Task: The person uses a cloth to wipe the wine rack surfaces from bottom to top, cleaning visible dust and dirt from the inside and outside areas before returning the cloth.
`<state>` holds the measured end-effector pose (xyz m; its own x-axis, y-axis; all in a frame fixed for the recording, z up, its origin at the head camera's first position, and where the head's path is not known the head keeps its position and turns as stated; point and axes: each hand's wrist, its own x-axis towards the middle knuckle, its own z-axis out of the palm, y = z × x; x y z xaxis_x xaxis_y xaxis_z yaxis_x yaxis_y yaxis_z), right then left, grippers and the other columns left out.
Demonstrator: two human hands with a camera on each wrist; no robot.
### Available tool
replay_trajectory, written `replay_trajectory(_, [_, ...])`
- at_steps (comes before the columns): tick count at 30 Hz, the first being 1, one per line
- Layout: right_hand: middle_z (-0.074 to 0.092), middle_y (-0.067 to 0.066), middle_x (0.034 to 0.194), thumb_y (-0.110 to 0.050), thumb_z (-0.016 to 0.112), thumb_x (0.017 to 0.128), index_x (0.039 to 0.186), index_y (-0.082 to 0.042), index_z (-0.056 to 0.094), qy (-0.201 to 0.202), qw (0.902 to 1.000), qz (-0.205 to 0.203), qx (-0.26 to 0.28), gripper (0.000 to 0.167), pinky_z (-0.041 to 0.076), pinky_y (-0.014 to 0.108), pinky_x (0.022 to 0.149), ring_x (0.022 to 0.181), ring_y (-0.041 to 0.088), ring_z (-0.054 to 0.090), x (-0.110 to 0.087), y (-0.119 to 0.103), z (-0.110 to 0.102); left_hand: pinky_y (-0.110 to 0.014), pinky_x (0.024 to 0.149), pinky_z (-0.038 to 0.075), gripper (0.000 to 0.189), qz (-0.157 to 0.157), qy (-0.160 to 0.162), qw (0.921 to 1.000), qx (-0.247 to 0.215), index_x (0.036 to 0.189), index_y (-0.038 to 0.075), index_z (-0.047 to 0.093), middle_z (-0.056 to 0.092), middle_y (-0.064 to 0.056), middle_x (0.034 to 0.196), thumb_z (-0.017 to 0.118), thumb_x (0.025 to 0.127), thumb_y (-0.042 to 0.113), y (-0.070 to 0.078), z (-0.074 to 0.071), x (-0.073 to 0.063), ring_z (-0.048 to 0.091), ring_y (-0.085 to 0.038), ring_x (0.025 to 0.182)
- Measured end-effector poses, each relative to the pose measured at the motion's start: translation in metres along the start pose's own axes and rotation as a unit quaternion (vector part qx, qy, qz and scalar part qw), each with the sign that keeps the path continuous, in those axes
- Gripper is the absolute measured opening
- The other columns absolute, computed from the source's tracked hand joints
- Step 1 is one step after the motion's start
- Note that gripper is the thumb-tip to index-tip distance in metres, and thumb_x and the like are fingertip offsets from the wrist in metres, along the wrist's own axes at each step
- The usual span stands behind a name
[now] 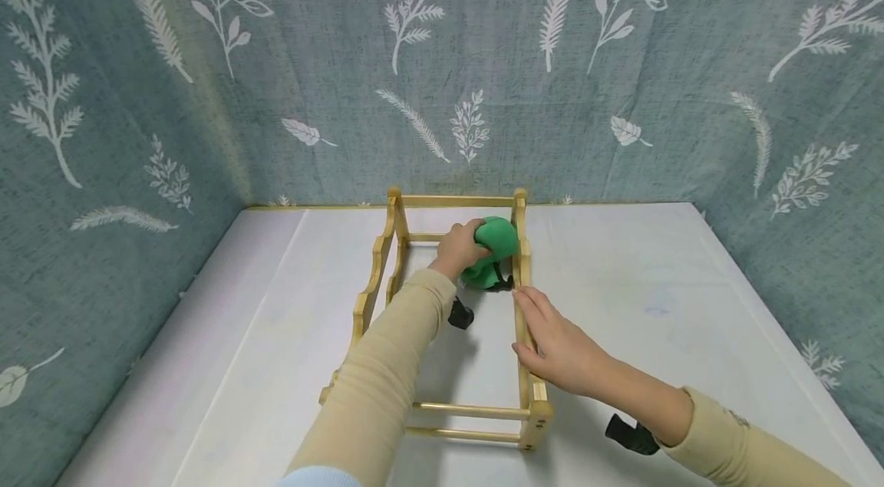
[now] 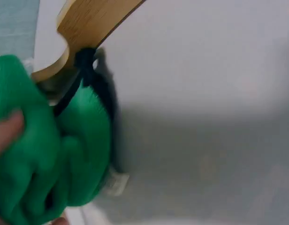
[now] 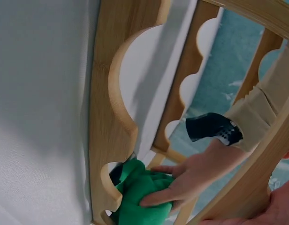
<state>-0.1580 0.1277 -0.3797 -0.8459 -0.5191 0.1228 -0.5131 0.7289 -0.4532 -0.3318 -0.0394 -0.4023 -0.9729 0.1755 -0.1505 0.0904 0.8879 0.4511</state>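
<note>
Inside the far end of a wooden rack, my left hand holds a soft green fabric bundle, fingers and thumb on either side of it. A dark tie, knotted in the left wrist view, joins the bundle to the rack's scalloped side rail. A small white tag pokes out beneath the green folds. My right hand rests on the right side rail with fairly straight fingers and its thumb apart. From the right wrist view, the rail partly hides that hand.
Wavy cutouts run along the rack's left side, and round bars cross its near end. It stands on a white-covered table. Leaf-patterned grey-green cloth walls in the back and both sides.
</note>
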Motion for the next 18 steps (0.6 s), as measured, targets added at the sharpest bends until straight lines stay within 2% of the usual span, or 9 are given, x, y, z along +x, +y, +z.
replay_trajectory(2, [0.026, 0.022, 0.142, -0.024, 0.054, 0.089, 0.141, 0.006, 0.023, 0.002, 1.0, -0.002, -0.002, 0.067, 0.043, 0.046, 0.093, 0.125, 0.033, 0.039, 0.0, 0.0, 0.001, -0.044, 0.095, 0.041, 0.062, 0.013, -0.029, 0.9995, 0.001, 0.142, 0.021, 0.036, 0.041, -0.016, 0.137, 0.053, 0.089, 0.047, -0.002, -0.002, -0.001, 0.045, -0.032, 0.12])
replay_trajectory(4, [0.025, 0.022, 0.142, -0.024, 0.054, 0.09, 0.141, 0.006, 0.023, 0.003, 1.0, -0.002, -0.001, 0.067, 0.043, 0.046, 0.093, 0.125, 0.033, 0.039, -0.001, 0.001, 0.001, -0.045, 0.099, 0.037, 0.064, 0.015, -0.058, 0.9978, -0.027, 0.141, 0.02, 0.038, 0.037, -0.016, 0.141, 0.048, 0.088, 0.056, -0.003, -0.005, -0.003, 0.041, -0.033, 0.125])
replay_trajectory(6, [0.025, 0.023, 0.142, -0.024, 0.053, 0.09, 0.141, 0.006, 0.023, 0.003, 1.0, -0.003, -0.001, 0.067, 0.042, 0.047, 0.093, 0.125, 0.034, 0.039, -0.001, 0.001, 0.0, -0.045, 0.102, 0.034, 0.064, 0.016, -0.073, 0.9956, -0.057, 0.138, 0.02, 0.042, 0.032, -0.016, 0.145, 0.046, 0.087, 0.059, -0.003, -0.008, -0.005, 0.035, -0.033, 0.129])
replay_trajectory(9, [0.025, 0.023, 0.142, -0.025, 0.053, 0.09, 0.141, 0.006, 0.023, 0.001, 1.0, -0.005, 0.002, 0.066, 0.042, 0.047, 0.093, 0.125, 0.034, 0.038, -0.001, 0.001, 0.0, -0.046, 0.1, 0.035, 0.061, 0.007, -0.063, 0.9939, -0.09, 0.135, 0.019, 0.046, 0.031, -0.018, 0.143, 0.055, 0.085, 0.053, -0.007, -0.007, -0.007, 0.036, -0.035, 0.127])
replay_trajectory(14, [0.026, 0.022, 0.142, -0.025, 0.053, 0.09, 0.14, 0.006, 0.023, 0.003, 1.0, -0.002, 0.002, 0.066, 0.042, 0.047, 0.092, 0.125, 0.033, 0.039, 0.0, 0.001, 0.001, -0.046, 0.096, 0.039, 0.085, -0.005, -0.033, 0.9964, -0.077, 0.142, 0.014, 0.028, 0.031, -0.021, 0.137, 0.073, 0.075, 0.041, -0.012, 0.003, -0.004, 0.04, -0.036, 0.122])
replay_trajectory(16, [0.026, 0.022, 0.142, -0.025, 0.053, 0.09, 0.14, 0.006, 0.024, 0.004, 1.0, -0.001, 0.0, 0.066, 0.042, 0.047, 0.093, 0.126, 0.033, 0.038, 0.0, 0.001, 0.001, -0.045, 0.096, 0.04, 0.092, 0.0, -0.036, 0.9972, -0.065, 0.144, 0.013, 0.023, 0.032, -0.021, 0.137, 0.076, 0.073, 0.038, -0.013, 0.005, -0.003, 0.04, -0.035, 0.122])
replay_trajectory(18, [0.027, 0.023, 0.142, -0.025, 0.053, 0.09, 0.14, 0.007, 0.024, 0.007, 1.0, -0.002, -0.003, 0.066, 0.041, 0.047, 0.094, 0.126, 0.034, 0.038, -0.001, 0.001, 0.001, -0.046, 0.097, 0.039, 0.091, 0.01, -0.055, 0.9959, -0.072, 0.144, 0.014, 0.022, 0.032, -0.02, 0.138, 0.074, 0.075, 0.039, -0.015, 0.007, -0.002, 0.04, -0.035, 0.123])
